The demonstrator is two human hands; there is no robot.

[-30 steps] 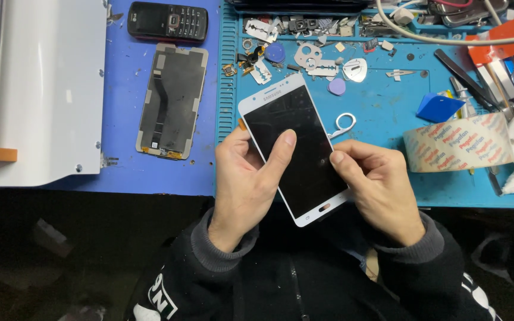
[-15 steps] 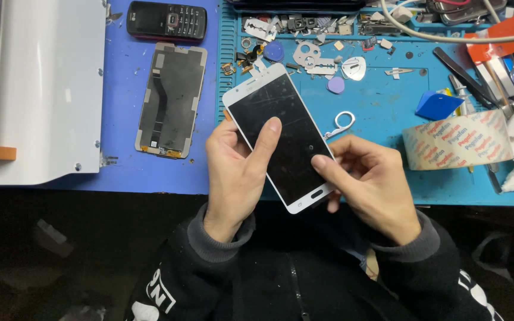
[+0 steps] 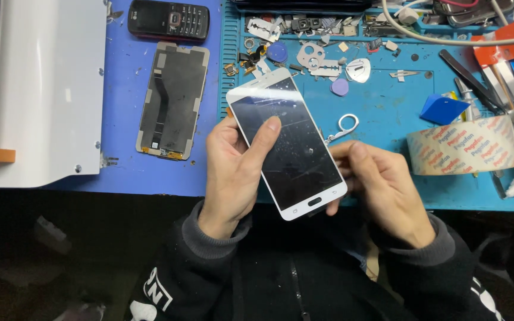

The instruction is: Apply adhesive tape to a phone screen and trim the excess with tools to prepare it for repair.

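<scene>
A white-framed smartphone (image 3: 290, 145) with a cracked black screen is held tilted above the front edge of the blue work mat (image 3: 382, 113). My left hand (image 3: 233, 172) grips its left side, thumb lying across the glass. My right hand (image 3: 382, 184) holds the phone's lower right edge, fingers curled beneath it. A small metal key-shaped tool (image 3: 343, 126) lies on the mat just beyond my right hand's fingers.
A bare phone display panel (image 3: 172, 101) and a black keypad phone (image 3: 169, 21) lie on the blue mat at left. A white machine (image 3: 37, 89) stands far left. A tape roll (image 3: 462, 145), blue scraper (image 3: 441, 109), picks and several small metal parts crowd the back.
Both hands lifted the phone away from me and up the mat. My left thumb slid higher on the screen, and my right hand shifted toward the phone's lower right edge.
</scene>
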